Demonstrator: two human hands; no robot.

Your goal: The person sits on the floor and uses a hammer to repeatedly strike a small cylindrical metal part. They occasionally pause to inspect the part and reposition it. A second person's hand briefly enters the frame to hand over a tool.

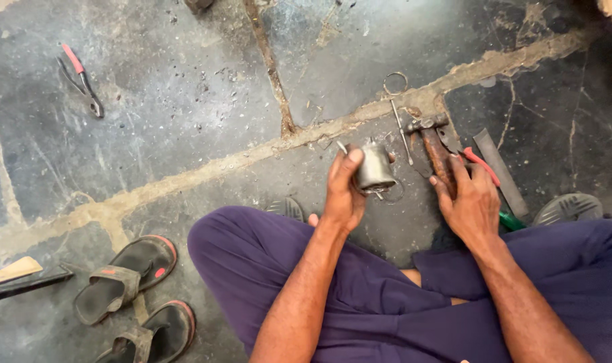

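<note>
In the head view, a person in purple trousers is sitting on a cracked concrete floor [185, 101], looking down at both hands. The left hand [343, 191] is gripping a small grey metal cylinder [374, 168], with the fingers [343, 168] curling round its left side and the thumb pressing against its near edge; the cylinder is being held just above the floor, right of centre, with a thin metal pin poking out at its upper left. The right hand [472, 202] is lying flat on top of a hammer [432, 144], its fingers stretching out, only loosely bent, over the wooden handle; whether they are actually clasping the handle I cannot tell. The hammer's steel head is pointing far, close to a crack filled with pale mortar.

Just beside the hammer on the right, a red-handled tool [482, 167] is lying partly under the right hand, and a flat dark metal strip [501, 171] is lying beyond it. A green-handled tool [511, 220] is peeking out near the right wrist. A thin rod with a ring end [397, 111] is lying just left of the hammer. Far left, red-handled pliers [83, 81] are lying well apart. Near left, a pair of black sandals [134, 296] is resting on the floor.
</note>
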